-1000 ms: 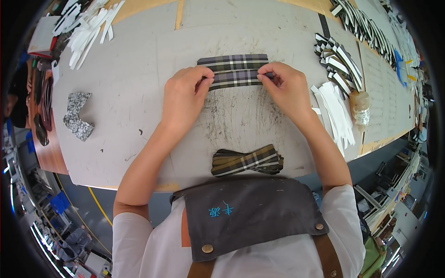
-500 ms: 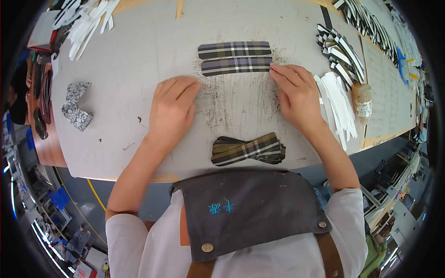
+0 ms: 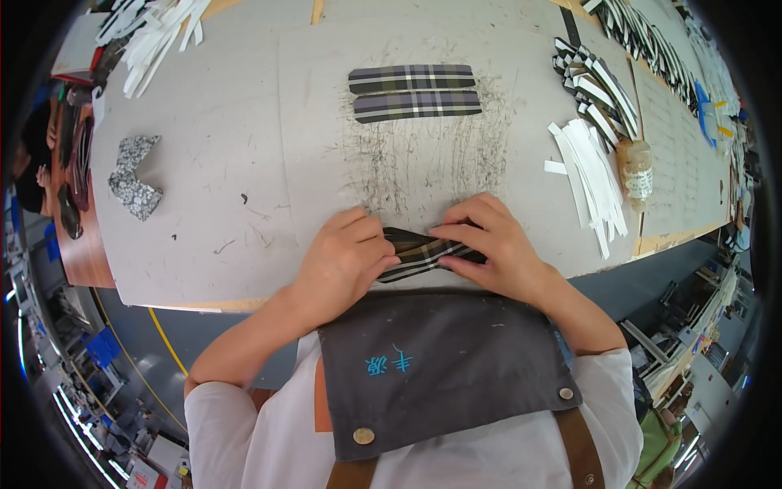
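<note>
My left hand (image 3: 346, 259) and my right hand (image 3: 493, 240) are both closed on the near pile of plaid fabric strips (image 3: 419, 254), close to the table's front edge. The left fingers pinch the pile's left end, while the right thumb and fingers grip its right part. These strips are dark with brown and white bands, and their ends are partly covered by my hands. Farther out, two plaid strips (image 3: 417, 107) in purple, black and white lie flat, one above the other, on the grey tabletop (image 3: 318, 130).
Loose dark threads (image 3: 423, 163) litter the middle of the table. To the right are white strips (image 3: 599, 183), black-and-white strips (image 3: 599, 90) and a brownish bottle-like container (image 3: 635, 171). At left lies a grey floral fabric piece (image 3: 134, 179); more white strips (image 3: 159, 41) are behind it.
Both hands have come back toward me from beside the far strips. They have taken hold of the near pile, which was lying untouched. The two far strips stay flat.
</note>
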`<state>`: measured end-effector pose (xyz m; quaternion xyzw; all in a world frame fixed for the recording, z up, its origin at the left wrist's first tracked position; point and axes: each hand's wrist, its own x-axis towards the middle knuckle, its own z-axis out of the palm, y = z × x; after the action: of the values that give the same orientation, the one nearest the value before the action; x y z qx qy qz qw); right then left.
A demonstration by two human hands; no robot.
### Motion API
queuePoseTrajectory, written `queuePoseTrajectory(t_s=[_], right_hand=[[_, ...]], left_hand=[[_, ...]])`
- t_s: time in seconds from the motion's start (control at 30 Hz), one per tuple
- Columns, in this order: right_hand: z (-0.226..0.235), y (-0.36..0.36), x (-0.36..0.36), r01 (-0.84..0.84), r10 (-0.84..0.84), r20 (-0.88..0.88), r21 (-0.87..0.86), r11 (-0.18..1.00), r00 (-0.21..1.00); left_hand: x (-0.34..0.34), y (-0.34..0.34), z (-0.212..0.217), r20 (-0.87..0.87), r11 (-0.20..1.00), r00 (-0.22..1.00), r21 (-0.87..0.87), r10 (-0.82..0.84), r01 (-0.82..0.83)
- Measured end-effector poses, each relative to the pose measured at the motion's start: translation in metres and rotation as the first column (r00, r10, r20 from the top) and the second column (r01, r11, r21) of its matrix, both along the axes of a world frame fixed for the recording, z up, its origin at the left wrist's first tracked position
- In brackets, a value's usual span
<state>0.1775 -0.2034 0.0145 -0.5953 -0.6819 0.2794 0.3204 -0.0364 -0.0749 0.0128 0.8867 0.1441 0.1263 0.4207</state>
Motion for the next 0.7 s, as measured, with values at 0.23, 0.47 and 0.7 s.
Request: queuePoseTrajectory(t_s=[0.23, 0.47, 0.7], right_hand=[[0.000, 0.016, 0.018, 0.174, -0.229, -0.311, -0.196, 0.965, 0.923], [-0.013, 0.064, 0.038, 0.439, -0.440, 0.009, -0.048, 0.897, 0.898], [-0.014, 0.067, 0.030, 0.158, -0.300, 0.327, 0.397, 0.904, 0.896]], left_hand=[[0.016, 0.017, 0.002, -0.040, 0.946, 0.970, -0.216, 0.241, -0.243], [0.055, 0.060, -0.026, 0.090, 0.903, 0.905, 0.077, 0.415, -0.422], [0.056, 0.053, -0.032, 0.296, 0.844, 0.934, 0.432, 0.199, -0.317]])
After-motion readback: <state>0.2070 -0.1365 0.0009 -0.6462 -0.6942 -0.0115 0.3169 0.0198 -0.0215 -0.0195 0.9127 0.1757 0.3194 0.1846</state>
